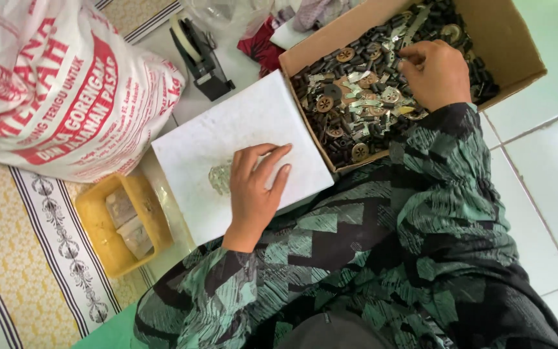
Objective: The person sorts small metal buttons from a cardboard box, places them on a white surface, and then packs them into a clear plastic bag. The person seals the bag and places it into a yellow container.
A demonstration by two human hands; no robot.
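Fingers [271, 161] of the left hand [253, 194] spread flat and open, pressing on a white board [240, 129] laid across the lap, tips just beside a small clear, shiny scrap [219, 178] resting on that board; nothing gripped there. Patterned green-and-black sleeves [369, 258] closest to the camera, filling the lower view. Left of the board, a yellow tray [98, 239] with pale folded pieces inside, set on a patterned mat [33, 271]. Farther out, fingers of the right hand [435, 72] curled and bunched down inside a cardboard box [505, 39], closed among the small parts [356, 110]: dark cylinders, round bronze discs, silvery strips. Impossible to tell whether a piece is actually pinched, the tips being hidden under the knuckles. Beyond the board, a black tape dispenser [200, 55], and at far left a big red-and-white printed sack [53, 84]. Judged risks: board only propped on the lap with one corner against the box, so liable to tip once the flat palm lifts, sliding the clear scrap off onto the tiled floor [550, 168]; parts loose and heaped, so likely to spill or drop unseen during lifting; thin metal strips perhaps sharp enough to nick groping fingertips.
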